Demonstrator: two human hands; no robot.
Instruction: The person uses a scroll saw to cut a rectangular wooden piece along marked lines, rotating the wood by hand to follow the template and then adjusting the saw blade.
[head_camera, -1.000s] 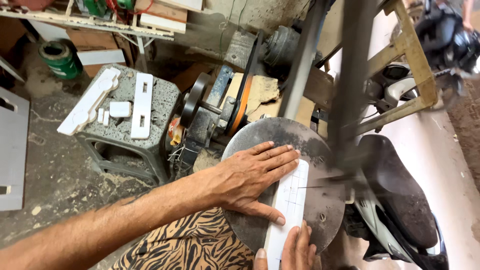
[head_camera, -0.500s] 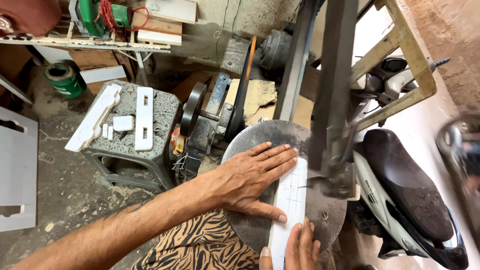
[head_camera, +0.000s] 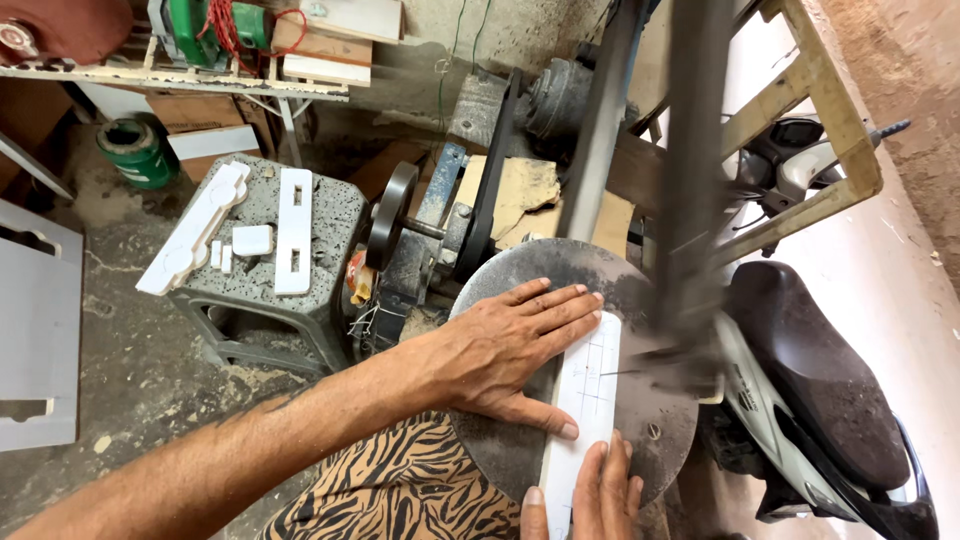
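Note:
A narrow white board (head_camera: 588, 395) with pencil lines lies on the round grey saw table (head_camera: 530, 270). My left hand (head_camera: 510, 345) lies flat, fingers spread, on the table and on the board's left edge, thumb against it. My right hand (head_camera: 590, 495) presses on the board's near end at the bottom of the view. A blurred dark saw frame (head_camera: 690, 200) stands upright just right of the board, its blade meeting the board's right edge by a short cut line.
A speckled grey stool (head_camera: 300, 270) at left carries several white cut pieces (head_camera: 293, 230). Behind the table sit a pulley wheel (head_camera: 388, 215), belt and motor (head_camera: 560, 95). A parked scooter (head_camera: 810, 370) stands close on the right. A grey panel (head_camera: 35, 330) lies on the floor.
The view has shifted slightly; both hands stay pressed on the white board, which has slid slightly further toward the blade.

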